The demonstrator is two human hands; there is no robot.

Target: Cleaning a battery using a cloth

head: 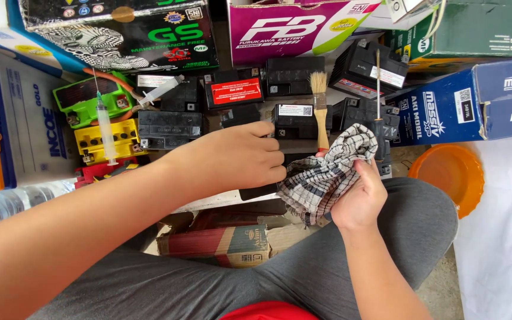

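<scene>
Wiping looks midway: the right hand clutches a checked cloth against a small black battery in the near centre, which the left hand grips from above.

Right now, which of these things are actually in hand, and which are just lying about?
In hand:
- checked cloth, gripped by the right hand
- black battery, mostly hidden beneath the left hand

Lying about:
- paintbrush
- syringe
- green battery
- yellow battery
- orange bowl
- blue carton
</scene>
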